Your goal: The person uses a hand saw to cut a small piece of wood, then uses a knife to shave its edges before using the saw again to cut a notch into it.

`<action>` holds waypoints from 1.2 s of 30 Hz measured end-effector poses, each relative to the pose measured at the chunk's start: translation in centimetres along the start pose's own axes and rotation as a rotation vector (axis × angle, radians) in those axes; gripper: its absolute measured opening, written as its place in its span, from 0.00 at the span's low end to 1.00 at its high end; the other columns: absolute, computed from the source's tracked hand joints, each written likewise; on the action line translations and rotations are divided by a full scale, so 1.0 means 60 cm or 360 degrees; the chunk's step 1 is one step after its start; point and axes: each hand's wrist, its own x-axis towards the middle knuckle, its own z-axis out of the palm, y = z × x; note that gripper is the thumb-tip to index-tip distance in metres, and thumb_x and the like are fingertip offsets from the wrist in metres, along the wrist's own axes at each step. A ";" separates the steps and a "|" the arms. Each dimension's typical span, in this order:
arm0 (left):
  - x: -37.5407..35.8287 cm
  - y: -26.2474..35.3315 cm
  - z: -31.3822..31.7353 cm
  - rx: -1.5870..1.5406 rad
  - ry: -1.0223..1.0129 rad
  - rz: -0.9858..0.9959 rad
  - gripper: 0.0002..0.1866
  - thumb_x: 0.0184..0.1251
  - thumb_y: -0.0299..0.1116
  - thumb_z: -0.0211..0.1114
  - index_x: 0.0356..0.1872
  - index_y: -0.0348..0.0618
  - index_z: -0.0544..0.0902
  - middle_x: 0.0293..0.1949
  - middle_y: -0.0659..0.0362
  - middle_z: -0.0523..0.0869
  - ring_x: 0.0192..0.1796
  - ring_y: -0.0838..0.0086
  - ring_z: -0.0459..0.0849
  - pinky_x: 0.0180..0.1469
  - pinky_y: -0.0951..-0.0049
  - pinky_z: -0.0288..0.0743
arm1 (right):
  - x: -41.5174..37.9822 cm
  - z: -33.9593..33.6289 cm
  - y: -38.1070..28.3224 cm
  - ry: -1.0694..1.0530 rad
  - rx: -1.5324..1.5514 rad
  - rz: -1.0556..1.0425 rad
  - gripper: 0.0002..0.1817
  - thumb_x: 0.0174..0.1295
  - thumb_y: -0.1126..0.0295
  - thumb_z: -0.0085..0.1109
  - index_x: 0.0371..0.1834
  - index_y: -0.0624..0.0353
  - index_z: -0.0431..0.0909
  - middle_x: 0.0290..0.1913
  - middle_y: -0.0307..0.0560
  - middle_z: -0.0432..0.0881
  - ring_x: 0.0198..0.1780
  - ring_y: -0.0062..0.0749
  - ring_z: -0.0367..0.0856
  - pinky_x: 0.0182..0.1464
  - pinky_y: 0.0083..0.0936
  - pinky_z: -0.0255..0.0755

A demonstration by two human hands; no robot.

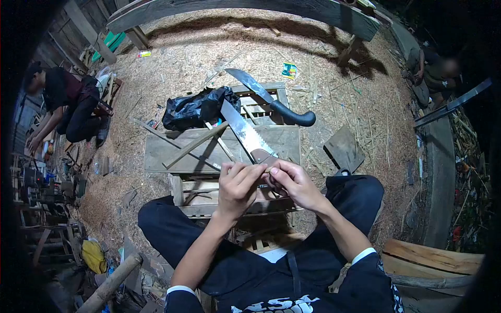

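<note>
My left hand and my right hand meet over the near side of a low wooden bench. Their fingers pinch together around something small and tan, too small to name. A thin dark strand shows just above the fingertips. Right beyond my hands, a hand saw with a brown handle lies slanted across the bench. A curved machete with a black handle rests farther off, to the right of a crumpled black plastic bag. Nearer my left hand is a wooden stick.
One person bends forward at the left; another person sits at the far right. A thick wooden beam spans the back. Beside my right knee lies a dark flat board. Wood shavings cover the ground.
</note>
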 end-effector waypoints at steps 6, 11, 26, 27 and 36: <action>-0.008 0.011 0.015 -0.0006 0.0046 -0.0070 0.18 0.56 0.19 0.70 0.50 0.37 0.86 0.39 0.58 0.89 0.40 0.64 0.84 0.48 0.62 0.69 | -0.003 0.007 0.007 0.0089 0.0105 0.0016 0.16 0.83 0.60 0.51 0.44 0.61 0.80 0.31 0.29 0.73 0.29 0.10 0.68 0.30 0.15 0.63; -0.008 0.012 0.026 -0.0089 0.0109 -0.0082 0.19 0.55 0.18 0.69 0.50 0.35 0.85 0.37 0.56 0.86 0.38 0.61 0.82 0.48 0.61 0.69 | -0.003 0.007 0.017 0.0123 0.0227 0.0044 0.16 0.83 0.60 0.51 0.42 0.60 0.80 0.31 0.29 0.74 0.27 0.09 0.67 0.29 0.14 0.62; 0.001 0.008 -0.006 -0.0242 -0.0035 -0.0177 0.09 0.65 0.22 0.70 0.45 0.38 0.84 0.34 0.55 0.84 0.39 0.58 0.80 0.46 0.61 0.69 | -0.004 -0.008 0.004 0.0018 -0.0956 -0.0508 0.16 0.82 0.61 0.48 0.52 0.65 0.75 0.41 0.59 0.80 0.43 0.56 0.82 0.46 0.42 0.74; 0.002 0.009 -0.008 -0.0240 -0.0099 -0.0176 0.09 0.65 0.22 0.70 0.45 0.38 0.84 0.35 0.55 0.84 0.39 0.58 0.80 0.47 0.61 0.69 | -0.006 -0.005 0.003 0.0023 -0.0970 -0.0535 0.15 0.82 0.62 0.48 0.50 0.65 0.75 0.39 0.58 0.80 0.43 0.57 0.81 0.46 0.41 0.74; 0.002 0.003 -0.020 -0.0559 -0.0425 -0.0228 0.14 0.63 0.19 0.69 0.50 0.35 0.82 0.39 0.50 0.83 0.43 0.54 0.80 0.50 0.60 0.72 | -0.011 -0.007 0.006 0.0069 -0.1222 -0.0519 0.14 0.81 0.63 0.46 0.42 0.64 0.72 0.34 0.62 0.77 0.38 0.63 0.79 0.39 0.48 0.71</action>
